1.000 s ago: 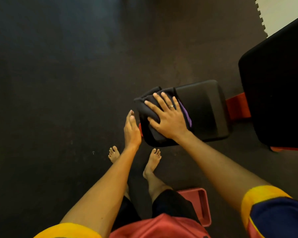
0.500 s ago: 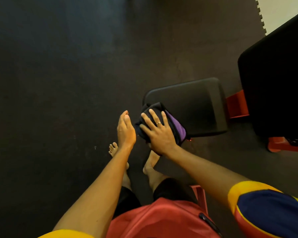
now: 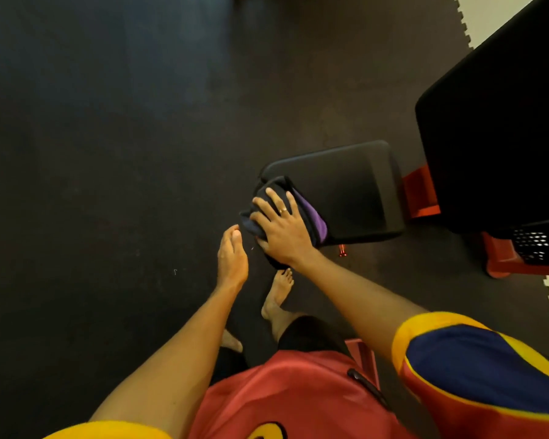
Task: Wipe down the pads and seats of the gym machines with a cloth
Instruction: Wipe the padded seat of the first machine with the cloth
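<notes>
Dark rubber floor (image 3: 108, 153): fills the view from 7 to 12 o'clock. Left hand (image 3: 232, 258): fingers straight and pressed together, seen edge-on, holding nothing; its tips lie just beside the cloth's lower-left corner, and whether they touch it cannot be told. Bare foot (image 3: 278, 296): on the floor below both hands. Cloth (image 3: 313, 218): dark, folded, purple strip showing along its right edge; it lies on the near-left corner of the seat and overhangs that edge. Right hand (image 3: 282, 229): fingers spread, palm down, pressing flat on the cloth; ring on one finger. Seat (image 3: 355, 185): black padded rectangle, long axis close to 9-to-3 o'clock with the right end a little higher in view. Its bare surface stretches from the right hand toward 2 o'clock, so the right hand is the nearer and a stroke that way looks the likely next call. Red frame (image 3: 420, 194): joins the seat to the large black back pad (image 3: 495, 137) at 3 o'clock, not yet reached by the cloth.
</notes>
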